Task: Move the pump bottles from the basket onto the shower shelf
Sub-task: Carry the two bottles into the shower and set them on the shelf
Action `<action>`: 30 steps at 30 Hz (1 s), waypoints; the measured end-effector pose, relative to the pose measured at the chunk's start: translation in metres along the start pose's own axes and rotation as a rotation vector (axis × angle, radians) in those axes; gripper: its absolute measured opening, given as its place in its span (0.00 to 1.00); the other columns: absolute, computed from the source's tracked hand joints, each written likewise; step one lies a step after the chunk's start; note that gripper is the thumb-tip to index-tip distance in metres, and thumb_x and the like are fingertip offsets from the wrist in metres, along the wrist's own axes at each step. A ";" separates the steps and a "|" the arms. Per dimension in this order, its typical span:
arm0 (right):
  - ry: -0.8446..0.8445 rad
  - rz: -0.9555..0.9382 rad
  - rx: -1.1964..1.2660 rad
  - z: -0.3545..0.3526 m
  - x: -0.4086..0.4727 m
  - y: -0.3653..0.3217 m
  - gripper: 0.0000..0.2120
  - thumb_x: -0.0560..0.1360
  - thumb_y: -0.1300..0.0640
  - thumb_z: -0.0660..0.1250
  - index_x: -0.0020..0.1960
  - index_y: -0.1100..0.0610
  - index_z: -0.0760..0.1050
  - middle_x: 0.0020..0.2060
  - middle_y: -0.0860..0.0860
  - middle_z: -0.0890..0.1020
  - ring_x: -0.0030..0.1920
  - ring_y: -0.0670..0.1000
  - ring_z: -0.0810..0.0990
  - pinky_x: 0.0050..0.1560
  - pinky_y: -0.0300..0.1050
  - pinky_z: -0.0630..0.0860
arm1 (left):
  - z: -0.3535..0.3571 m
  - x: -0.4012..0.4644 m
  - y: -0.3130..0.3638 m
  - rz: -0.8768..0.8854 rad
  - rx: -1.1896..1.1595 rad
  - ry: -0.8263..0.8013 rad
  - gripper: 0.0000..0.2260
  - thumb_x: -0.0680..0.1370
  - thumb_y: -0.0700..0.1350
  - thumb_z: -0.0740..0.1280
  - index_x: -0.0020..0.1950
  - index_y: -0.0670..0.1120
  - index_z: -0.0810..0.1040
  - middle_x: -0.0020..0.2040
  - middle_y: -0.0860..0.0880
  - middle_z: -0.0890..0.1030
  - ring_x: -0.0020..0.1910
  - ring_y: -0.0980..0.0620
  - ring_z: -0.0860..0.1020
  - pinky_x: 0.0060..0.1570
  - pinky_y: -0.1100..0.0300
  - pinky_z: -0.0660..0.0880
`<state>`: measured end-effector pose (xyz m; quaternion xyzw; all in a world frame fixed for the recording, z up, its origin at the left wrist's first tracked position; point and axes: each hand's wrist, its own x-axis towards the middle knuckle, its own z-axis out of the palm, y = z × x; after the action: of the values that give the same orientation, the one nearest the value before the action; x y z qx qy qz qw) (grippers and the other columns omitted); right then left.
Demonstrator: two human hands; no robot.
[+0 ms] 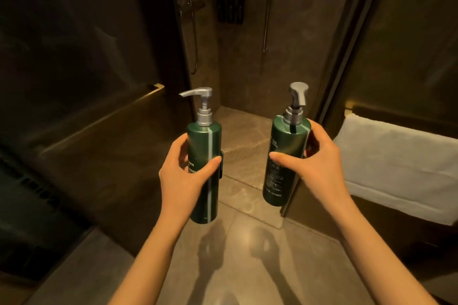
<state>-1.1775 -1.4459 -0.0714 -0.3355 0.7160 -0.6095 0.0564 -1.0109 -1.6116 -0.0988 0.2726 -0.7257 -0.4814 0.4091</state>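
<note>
I hold two dark green pump bottles with silver pump heads upright in the air in front of an open shower doorway. My left hand [183, 171] is wrapped around the left bottle [204, 143], whose nozzle points left. My right hand [314, 158] grips the right bottle [287, 146], whose nozzle faces me. On the far shower wall hangs a dark holder [230, 8] with several dark bottles in it, dim and hard to make out. No basket is in view.
A dark glass panel with a brass bar [104, 124] stands on the left. On the right, a white towel [401, 166] hangs on a rail beside the shower door frame [334, 77]. A shower hose [192, 20] and a grab bar [269, 7] are on the walls. Stone floor lies below.
</note>
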 end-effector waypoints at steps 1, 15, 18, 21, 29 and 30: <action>0.016 -0.016 -0.009 0.010 0.025 0.000 0.35 0.60 0.52 0.80 0.64 0.46 0.71 0.56 0.39 0.77 0.57 0.39 0.75 0.49 0.29 0.72 | 0.001 0.028 -0.005 0.012 0.004 -0.002 0.29 0.64 0.53 0.76 0.63 0.58 0.71 0.58 0.62 0.78 0.56 0.66 0.75 0.51 0.71 0.73; 0.145 0.098 0.091 0.071 0.347 0.121 0.31 0.58 0.58 0.81 0.58 0.45 0.75 0.51 0.41 0.81 0.53 0.39 0.79 0.52 0.41 0.76 | 0.144 0.369 -0.098 0.003 -0.062 -0.077 0.29 0.64 0.46 0.78 0.61 0.60 0.71 0.54 0.68 0.75 0.52 0.76 0.73 0.44 0.82 0.68; 0.150 0.099 0.156 0.078 0.432 0.132 0.30 0.58 0.59 0.81 0.55 0.42 0.75 0.50 0.39 0.82 0.53 0.39 0.79 0.52 0.41 0.75 | 0.172 0.439 -0.102 -0.008 -0.063 -0.057 0.29 0.64 0.48 0.78 0.61 0.63 0.70 0.53 0.69 0.74 0.52 0.77 0.71 0.44 0.76 0.72; 0.133 0.070 0.174 0.087 0.509 0.134 0.29 0.58 0.58 0.81 0.55 0.41 0.75 0.50 0.37 0.82 0.52 0.38 0.79 0.50 0.39 0.74 | 0.193 0.504 -0.106 -0.009 -0.057 -0.062 0.31 0.65 0.49 0.76 0.64 0.62 0.68 0.55 0.67 0.74 0.55 0.75 0.71 0.49 0.70 0.70; 0.046 -0.024 0.187 0.140 0.680 0.168 0.30 0.59 0.58 0.80 0.58 0.47 0.75 0.48 0.38 0.82 0.51 0.38 0.80 0.46 0.35 0.75 | 0.236 0.651 -0.141 -0.005 -0.056 0.066 0.30 0.64 0.49 0.76 0.62 0.60 0.68 0.54 0.64 0.76 0.52 0.70 0.75 0.46 0.72 0.72; 0.022 -0.045 0.187 0.151 0.703 0.172 0.30 0.59 0.58 0.79 0.58 0.47 0.75 0.48 0.39 0.82 0.51 0.38 0.80 0.45 0.33 0.75 | 0.238 0.672 -0.146 0.002 -0.049 0.090 0.30 0.64 0.49 0.76 0.62 0.60 0.69 0.54 0.64 0.77 0.52 0.69 0.76 0.46 0.72 0.73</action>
<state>-1.7144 -1.9521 -0.0347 -0.3383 0.6489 -0.6784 0.0658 -1.5618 -2.0857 -0.0588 0.2831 -0.6948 -0.4860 0.4482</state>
